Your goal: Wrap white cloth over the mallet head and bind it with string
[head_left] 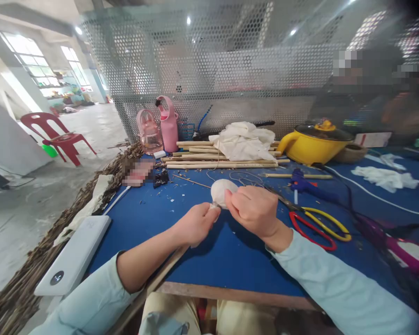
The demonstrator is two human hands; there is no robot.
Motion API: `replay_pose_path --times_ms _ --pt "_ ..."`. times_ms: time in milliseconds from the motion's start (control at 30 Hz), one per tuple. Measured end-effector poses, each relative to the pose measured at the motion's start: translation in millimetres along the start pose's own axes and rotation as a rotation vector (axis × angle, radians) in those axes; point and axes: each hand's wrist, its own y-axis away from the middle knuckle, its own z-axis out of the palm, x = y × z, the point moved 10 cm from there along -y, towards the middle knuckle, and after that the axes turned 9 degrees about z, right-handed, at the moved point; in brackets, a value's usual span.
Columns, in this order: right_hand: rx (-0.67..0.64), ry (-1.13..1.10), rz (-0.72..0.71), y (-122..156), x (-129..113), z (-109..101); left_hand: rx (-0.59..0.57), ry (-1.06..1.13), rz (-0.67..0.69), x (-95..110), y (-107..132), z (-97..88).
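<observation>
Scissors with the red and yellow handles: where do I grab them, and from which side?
Best hold the scissors by the red loop and yellow loop, coming from the near right. They lie with those loops toward that side, while the blades point away to the far left, close to the right hand. That should keep your fingers off the blades.

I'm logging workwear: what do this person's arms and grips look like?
The left sleeve and right sleeve are plain pale blue; the left one ends partway down the forearm, the right one nearer the wrist. The left grip and right grip are bare: no gloves or watch show.
</observation>
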Motion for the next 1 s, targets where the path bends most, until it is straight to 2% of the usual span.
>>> replay_pose_path --times_ms 133,267,467,633,700,867,933,1000 --pt "-0.030 -0.034 -0.014 8 -4 8 0.052 0.072 -0.047 -4 -1 -8.7" --pt "-0.026 -0.065 0.007 8 -1 9 0.002 0.251 -0.118 -1 3 -1.1" --pt "-0.061 -0.257 0.114 9 9 16 -0.030 0.500 -0.093 11 4 8.4" --pt "-0.179 -0.508 0.308 12 20 35 -0.173 0.708 -0.133 16 8 20.3" --pt "-0.248 -0.645 0.429 15 23 44 -0.225 0.750 -0.105 20 10 23.3" --pt "-0.464 -1.119 0.840 31 26 74 -0.247 0.734 -0.002 28 14 24.7" --pt "-0.553 -1.328 0.937 35 20 86 -0.284 0.750 -0.011 28 16 27.2" --pt "-0.602 -1.469 0.990 39 17 94 -0.380 0.767 -0.064 28 21 33.3"
